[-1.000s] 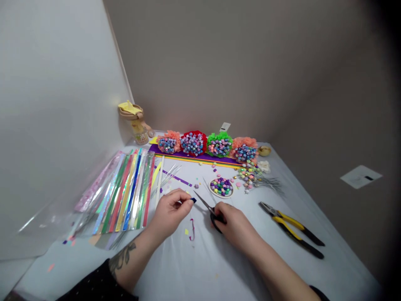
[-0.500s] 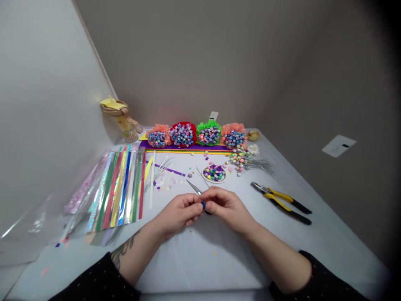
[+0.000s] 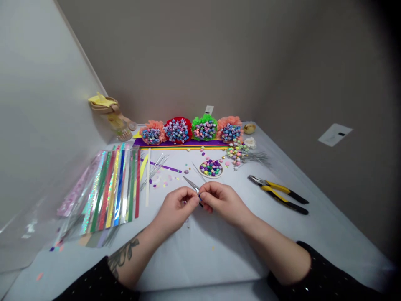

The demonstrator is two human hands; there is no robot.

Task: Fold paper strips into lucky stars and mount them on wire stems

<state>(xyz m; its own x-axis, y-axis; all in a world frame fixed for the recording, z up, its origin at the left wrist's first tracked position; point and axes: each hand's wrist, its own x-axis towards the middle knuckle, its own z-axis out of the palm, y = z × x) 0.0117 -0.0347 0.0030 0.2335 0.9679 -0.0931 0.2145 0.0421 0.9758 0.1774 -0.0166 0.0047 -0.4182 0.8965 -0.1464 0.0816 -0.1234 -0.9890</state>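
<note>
Pinching the blue paper [image 3: 200, 195] in the right hand [image 3: 226, 205], near the scissors [image 3: 190, 182]; cannot tell whether also pinching with the left hand [image 3: 176, 207]. Could crush it by squeezing too hard, or drop it through a slipping grip.

In front of the star bowl [image 3: 215, 177], scissors [image 3: 191, 183] we see partly hidden by the right hand [image 3: 224, 202], a mostly covered blue piece [image 3: 200, 196], sleeves [image 3: 316, 269] cut off below.

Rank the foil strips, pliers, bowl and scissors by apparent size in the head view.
1. Foil strips, as a group
2. Pliers
3. Bowl
Unranked: scissors; the right hand partly hides them, so their size is unsure.
</note>
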